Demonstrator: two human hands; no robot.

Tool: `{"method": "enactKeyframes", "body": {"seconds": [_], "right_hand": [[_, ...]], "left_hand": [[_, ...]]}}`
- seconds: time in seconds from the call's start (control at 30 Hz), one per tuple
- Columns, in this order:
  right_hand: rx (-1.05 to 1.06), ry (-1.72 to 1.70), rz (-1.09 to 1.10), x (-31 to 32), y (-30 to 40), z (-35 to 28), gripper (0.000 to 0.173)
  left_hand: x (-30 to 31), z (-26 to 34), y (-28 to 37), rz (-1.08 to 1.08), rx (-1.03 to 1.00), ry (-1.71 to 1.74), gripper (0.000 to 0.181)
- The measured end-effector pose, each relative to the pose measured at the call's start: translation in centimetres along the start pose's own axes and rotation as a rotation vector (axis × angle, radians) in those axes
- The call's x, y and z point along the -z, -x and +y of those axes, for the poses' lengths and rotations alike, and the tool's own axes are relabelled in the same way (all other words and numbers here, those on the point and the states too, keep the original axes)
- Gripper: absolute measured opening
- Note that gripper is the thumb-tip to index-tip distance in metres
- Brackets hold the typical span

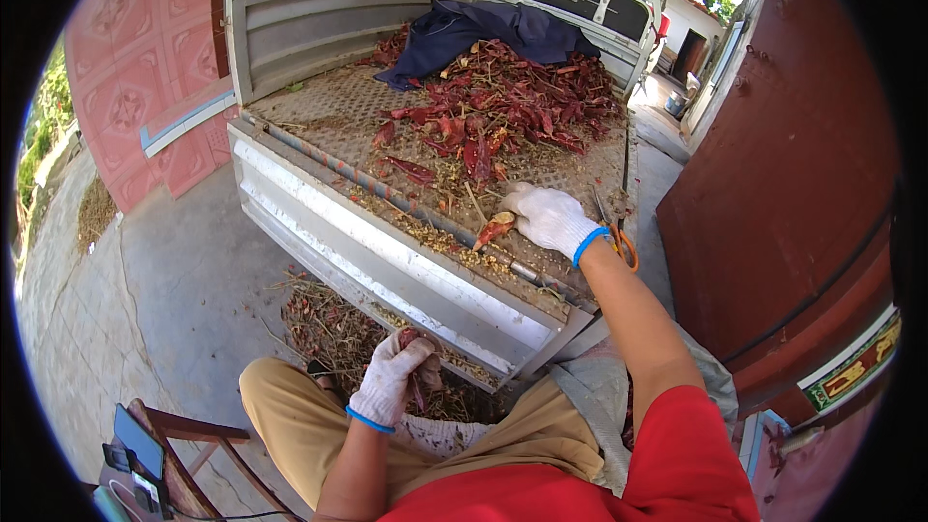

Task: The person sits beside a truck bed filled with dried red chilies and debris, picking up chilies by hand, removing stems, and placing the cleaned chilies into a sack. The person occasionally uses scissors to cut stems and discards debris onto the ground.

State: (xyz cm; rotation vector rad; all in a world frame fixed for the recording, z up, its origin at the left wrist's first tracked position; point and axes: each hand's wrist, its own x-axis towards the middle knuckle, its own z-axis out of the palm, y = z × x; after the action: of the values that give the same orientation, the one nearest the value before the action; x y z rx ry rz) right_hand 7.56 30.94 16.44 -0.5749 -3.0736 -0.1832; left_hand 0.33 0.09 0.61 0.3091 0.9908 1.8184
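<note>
My left hand [397, 379], in a white knit glove with a blue cuff, grips dark red dried chili peppers [415, 393] below the lowered tailgate [406, 254] of a small cargo truck. My right hand [549, 219], gloved the same way, is over the truck bed with its fingers curled. A pale-ended dried chili [495, 230] touches or lies just beside its thumb side; whether it is gripped is unclear. Scissors with orange handles [623, 246] lie by the right wrist, partly hidden. Beyond the hand spreads a heap of dried red chilies [500, 101].
Dark blue cloth [500, 32] covers the heap's back. Loose seeds [428, 228] line the bed edge. Stems and scraps [330, 322] are piled on the ground under the tailgate. A grey woven sack [598, 406] is at my right leg. A wooden stool [192, 435] and phone [138, 441] stand left.
</note>
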Motion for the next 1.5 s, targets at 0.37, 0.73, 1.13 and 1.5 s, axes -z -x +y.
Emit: {"method": "enactKeyframes", "body": {"seconds": [0.37,0.73,1.13,1.5], "right_hand": [[0.42,0.166,0.024,3.4,6.4,-10.1,0.01],[0.31,0.023,-0.091,0.2,6.8,-16.5,0.018],[-0.211,-1.744,0.221,-5.1,10.1,-13.7,0.054],[0.257,-0.89,0.238,-4.7,9.4,-14.7,0.017]], "left_hand": [[0.8,0.6,0.0,-0.18,-0.059,0.131,0.037],[-0.1,1.2,0.9,-0.152,0.065,-0.025,0.024],[-0.6,1.4,1.3,-0.161,0.085,0.134,0.022],[-1.0,0.3,1.1,-0.214,-0.028,0.005,0.014]]}}
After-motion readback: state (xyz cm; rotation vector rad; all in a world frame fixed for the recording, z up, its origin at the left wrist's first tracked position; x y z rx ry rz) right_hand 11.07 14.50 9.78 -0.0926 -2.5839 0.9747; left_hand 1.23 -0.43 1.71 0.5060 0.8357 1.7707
